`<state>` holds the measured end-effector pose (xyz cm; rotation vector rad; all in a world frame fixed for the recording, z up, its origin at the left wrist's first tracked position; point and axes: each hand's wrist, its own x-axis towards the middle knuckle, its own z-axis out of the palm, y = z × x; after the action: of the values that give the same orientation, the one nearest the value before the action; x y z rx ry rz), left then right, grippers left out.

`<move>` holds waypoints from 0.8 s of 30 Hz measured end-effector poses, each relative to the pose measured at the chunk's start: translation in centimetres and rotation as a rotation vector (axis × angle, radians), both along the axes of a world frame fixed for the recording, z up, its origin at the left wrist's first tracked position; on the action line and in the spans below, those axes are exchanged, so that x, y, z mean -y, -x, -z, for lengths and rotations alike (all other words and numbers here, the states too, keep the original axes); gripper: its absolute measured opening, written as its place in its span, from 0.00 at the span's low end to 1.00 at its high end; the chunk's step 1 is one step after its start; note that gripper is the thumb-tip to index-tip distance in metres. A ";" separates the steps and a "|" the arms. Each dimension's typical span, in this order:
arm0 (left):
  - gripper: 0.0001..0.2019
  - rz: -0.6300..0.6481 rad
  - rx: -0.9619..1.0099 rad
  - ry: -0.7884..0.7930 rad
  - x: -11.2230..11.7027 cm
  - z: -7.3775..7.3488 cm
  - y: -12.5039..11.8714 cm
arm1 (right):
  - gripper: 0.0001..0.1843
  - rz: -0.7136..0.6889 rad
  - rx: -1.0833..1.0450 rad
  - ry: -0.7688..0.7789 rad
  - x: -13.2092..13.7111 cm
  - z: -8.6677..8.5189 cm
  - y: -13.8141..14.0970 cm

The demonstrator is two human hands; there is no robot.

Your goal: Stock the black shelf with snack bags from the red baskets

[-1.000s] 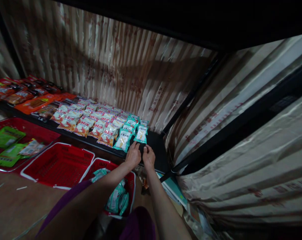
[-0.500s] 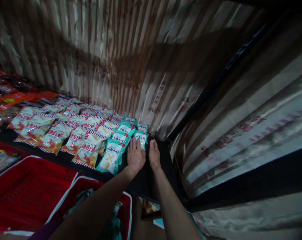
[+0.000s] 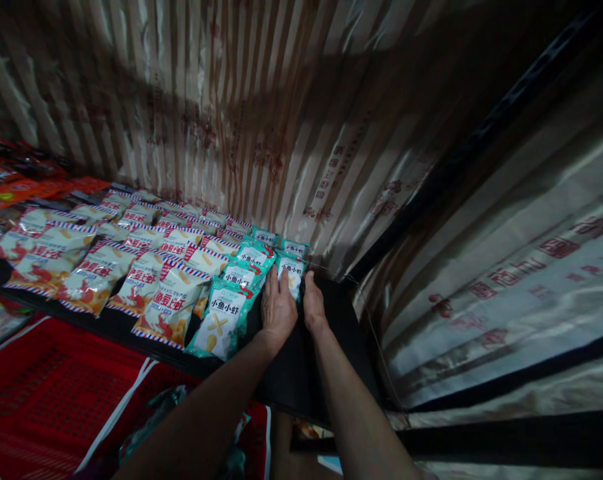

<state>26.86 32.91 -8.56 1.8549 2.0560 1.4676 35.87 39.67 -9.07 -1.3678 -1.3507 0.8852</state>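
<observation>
A teal and white snack bag [image 3: 290, 268] lies on the black shelf [image 3: 287, 380], in the second row from the right end. My left hand [image 3: 279, 310] reaches to its lower left part, fingers stretched out and overlapping the bag's front. On the bag's right side is my right hand [image 3: 314, 305], palm turned inward, its fingers straight and close beside the edge. Behind this bag rests another teal bag [image 3: 296, 249]. To the left of my hands, a column of matching teal bags runs forward to a front bag [image 3: 220, 325].
White snack bags with striped edges [image 3: 168, 303] fill the shelf to the left, with orange packages [image 3: 41, 190] farther along. Below stand a red basket [image 3: 46, 380] and a second one holding teal packets [image 3: 154, 420]. Pleated curtain [image 3: 261, 120] and a dark post [image 3: 406, 220] border the shelf.
My view has shifted slightly. My right hand has come nearer to the bag's right edge, while my left fingers stay at its lower left.
</observation>
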 end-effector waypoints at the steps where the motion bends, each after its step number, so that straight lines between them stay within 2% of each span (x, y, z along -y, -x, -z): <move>1: 0.25 -0.001 -0.002 -0.017 -0.2 0.2 0.0 | 0.38 0.006 0.007 0.018 -0.1 0.0 0.0; 5: 0.24 0.000 -0.012 -0.048 -0.7 0.8 -0.1 | 0.37 0.018 0.037 0.034 0.1 -0.3 0.3; 11: 0.26 -0.010 -0.030 -0.064 -0.6 1.1 0.0 | 0.33 0.026 0.053 -0.073 0.8 -0.5 0.6; 18: 0.26 0.033 -0.003 -0.096 -0.9 1.5 0.1 | 0.36 0.112 0.086 -0.028 1.6 0.0 0.7; 24: 0.24 0.083 0.019 -0.117 -1.1 1.8 0.0 | 0.30 -0.017 -0.011 -0.076 2.3 0.2 0.5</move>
<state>26.88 33.99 -10.34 1.9323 1.8992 1.6099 35.34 37.35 -9.30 -1.2930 -1.3759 0.8435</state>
